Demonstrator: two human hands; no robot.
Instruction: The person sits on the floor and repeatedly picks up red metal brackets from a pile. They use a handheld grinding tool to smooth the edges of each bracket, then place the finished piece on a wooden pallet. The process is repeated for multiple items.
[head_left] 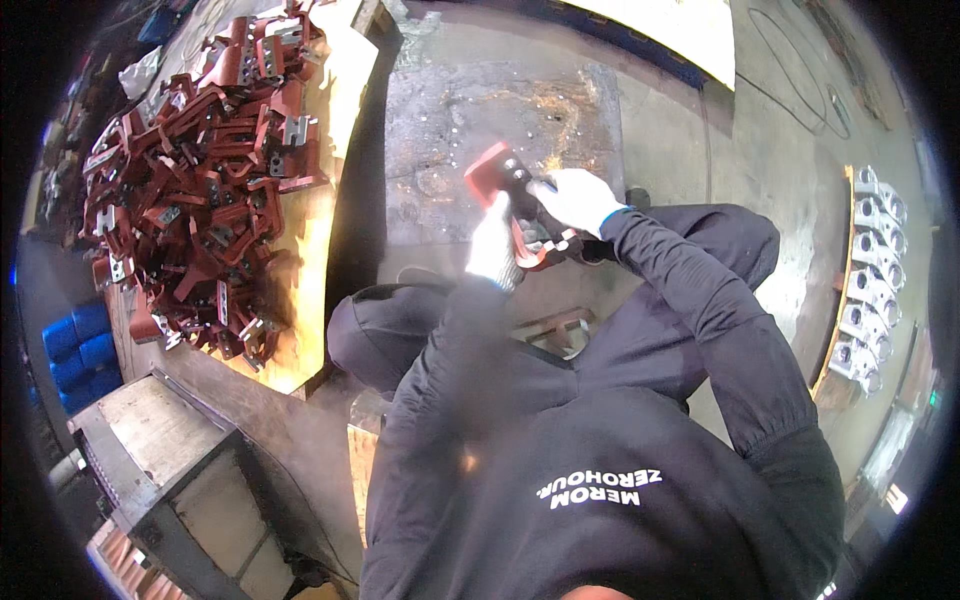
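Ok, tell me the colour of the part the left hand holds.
The part is mostly red-brown, seen best in the head view.

Bracket [485, 178]: smooth painted metal. Gloves [582, 200]: knit cloth. Sweatshirt [600, 435]: matt cloth.

Glare whitens the wooden board [345, 75] (harshly); left sleeve [452, 345] hazy, edges bowed.

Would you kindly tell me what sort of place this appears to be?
Probably a metalworking shop or factory floor, judging by the heap of red-brown brackets at left, the row of silvery parts at right, and the red piece held in the gloved left hand.
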